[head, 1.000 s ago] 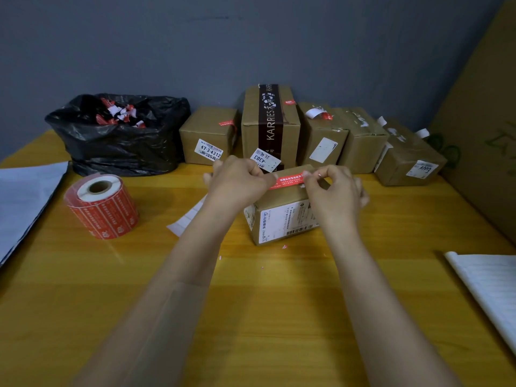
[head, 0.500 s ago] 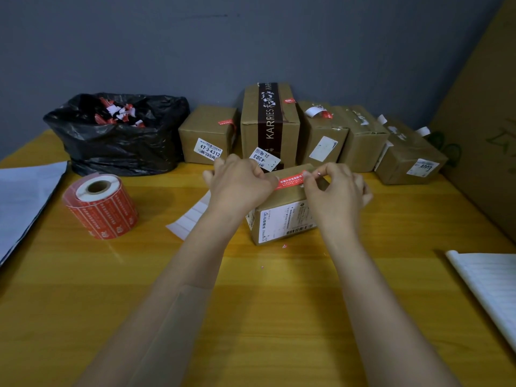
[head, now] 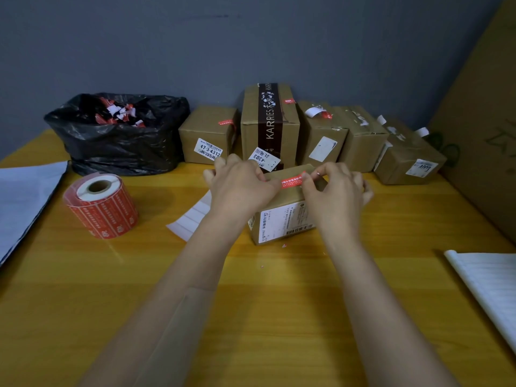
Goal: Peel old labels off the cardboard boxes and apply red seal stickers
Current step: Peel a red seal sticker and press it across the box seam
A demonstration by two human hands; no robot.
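A small cardboard box [head: 282, 219] with a white shipping label on its near face stands in the middle of the table. Across its top lies a red seal sticker [head: 291, 181]. My left hand [head: 240, 185] pinches the sticker's left end and my right hand [head: 335, 191] pinches its right end. The far half of the box top is hidden by my hands. A roll of red seal stickers [head: 102, 206] stands to the left.
Several cardboard boxes [head: 269, 124] line the back wall, some with white labels and red stickers. A black rubbish bag [head: 117, 141] of scraps sits back left. White backing paper [head: 192, 217] lies beside the box. Paper sheets [head: 491, 283] lie at right, a large cardboard panel [head: 485, 113] leans beyond.
Both hands keep their pinch on the red sticker over the box. The view has shifted slightly; the sticker and box stay in place.
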